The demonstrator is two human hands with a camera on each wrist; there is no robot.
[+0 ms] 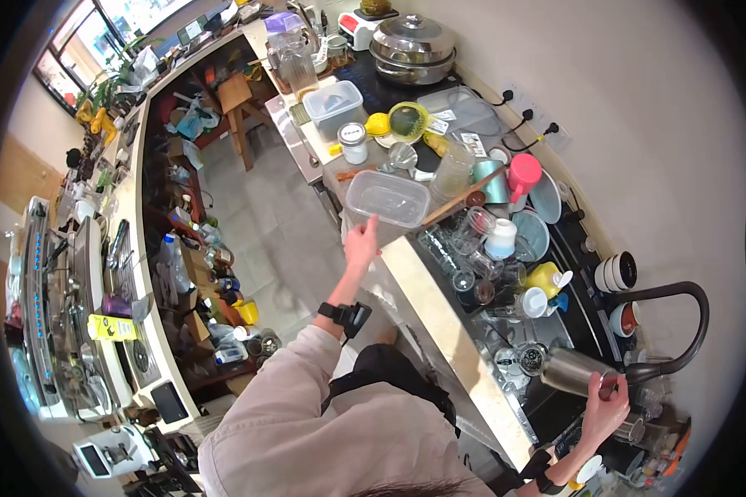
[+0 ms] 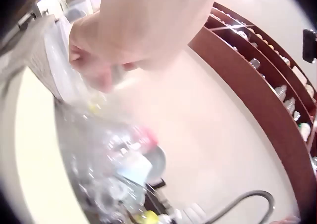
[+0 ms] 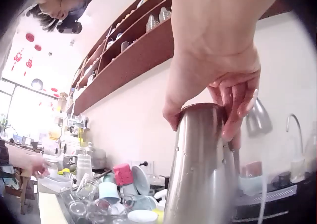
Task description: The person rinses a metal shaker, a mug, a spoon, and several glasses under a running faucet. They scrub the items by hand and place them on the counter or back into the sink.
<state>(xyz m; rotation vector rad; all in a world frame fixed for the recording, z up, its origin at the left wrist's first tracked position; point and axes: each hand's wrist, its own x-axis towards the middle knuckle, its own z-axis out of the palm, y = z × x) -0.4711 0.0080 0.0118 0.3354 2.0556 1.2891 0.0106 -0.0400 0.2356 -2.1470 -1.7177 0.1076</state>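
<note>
A long metal cup (image 1: pixel 578 370) is tilted over the sink, and my right hand (image 1: pixel 607 406) grips it at one end. Up close in the right wrist view, the thumb and fingers of my right hand (image 3: pixel 218 80) are round the rim of the wet metal cup (image 3: pixel 198 164). My left hand (image 1: pixel 362 243) is at the near edge of a clear plastic container (image 1: pixel 388 199), one finger straight against its rim. The left wrist view is blurred and shows my left hand (image 2: pixel 106 50) from behind, most fingers hidden.
Glasses and a teal cup (image 1: pixel 493 182) crowd the rack beside the sink. A curved black faucet hose (image 1: pixel 698 315) arches over the right side. A lidded steel pot (image 1: pixel 413 50) stands at the back. A white jar (image 1: pixel 353 142) sits left of the container.
</note>
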